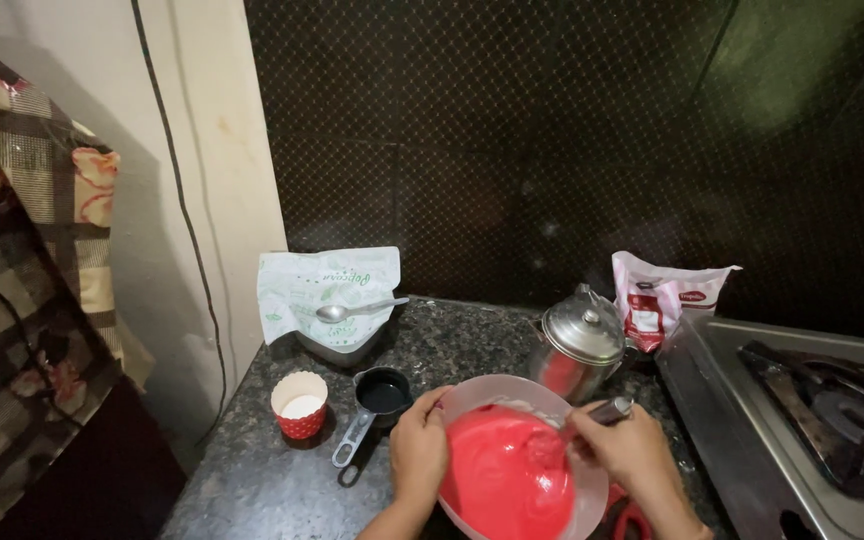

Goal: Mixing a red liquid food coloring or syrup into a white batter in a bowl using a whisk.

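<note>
A clear plastic bowl (pixel 487 394) holds bright red batter (pixel 502 470) and is tilted toward me on the dark granite counter (pixel 252 470). My left hand (pixel 419 448) grips the bowl's left rim. My right hand (pixel 634 452) holds a metal-handled utensil (pixel 607 411) whose end dips into the batter; its tip is hidden.
Left of the bowl lie a black measuring cup with a grey handle (pixel 377 400) and a red paper baking cup (pixel 300 404). Behind are a white pouch (pixel 327 285) with a spoon (pixel 357 310), a steel lidded pot (pixel 580 340), a red-white packet (pixel 664 295). Gas stove (pixel 812 420) at right.
</note>
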